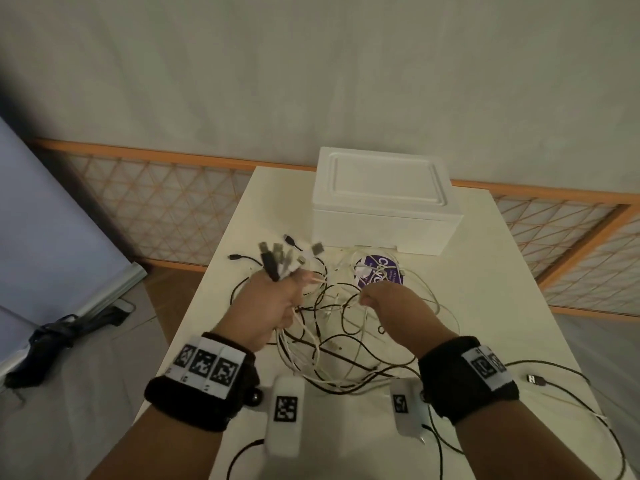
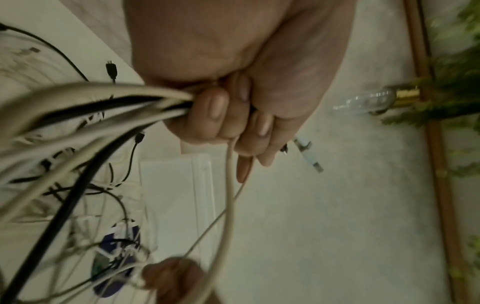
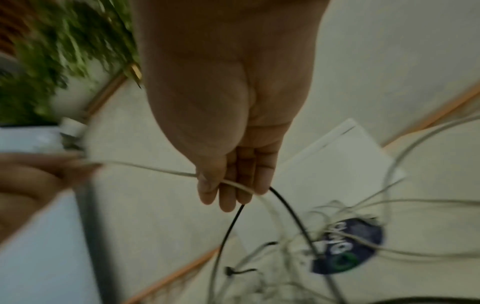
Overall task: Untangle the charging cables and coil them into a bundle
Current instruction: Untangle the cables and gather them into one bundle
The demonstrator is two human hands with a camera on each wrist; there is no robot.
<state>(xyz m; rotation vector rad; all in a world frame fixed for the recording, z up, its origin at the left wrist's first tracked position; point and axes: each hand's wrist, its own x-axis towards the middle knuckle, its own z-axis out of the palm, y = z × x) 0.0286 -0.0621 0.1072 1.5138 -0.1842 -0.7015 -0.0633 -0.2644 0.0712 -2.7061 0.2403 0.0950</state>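
Observation:
A tangle of black and white charging cables (image 1: 339,337) lies on the white table (image 1: 485,306). My left hand (image 1: 273,299) grips a bunch of cables with their plug ends (image 1: 280,258) sticking up above the fist; in the left wrist view the curled fingers (image 2: 218,115) clamp several white and black cords (image 2: 103,107). My right hand (image 1: 384,299) hovers to the right, pinching a thin white cable (image 3: 233,184) between thumb and fingers (image 3: 228,197), with a black cable (image 3: 288,207) looped beside it. That white cable runs across to the left hand.
A white foam box (image 1: 384,209) stands at the back of the table. A round purple sticker (image 1: 379,271) lies under cables in front of it. A loose black USB plug (image 1: 535,379) lies at the right. Lattice panels (image 1: 166,206) and a wall lie behind.

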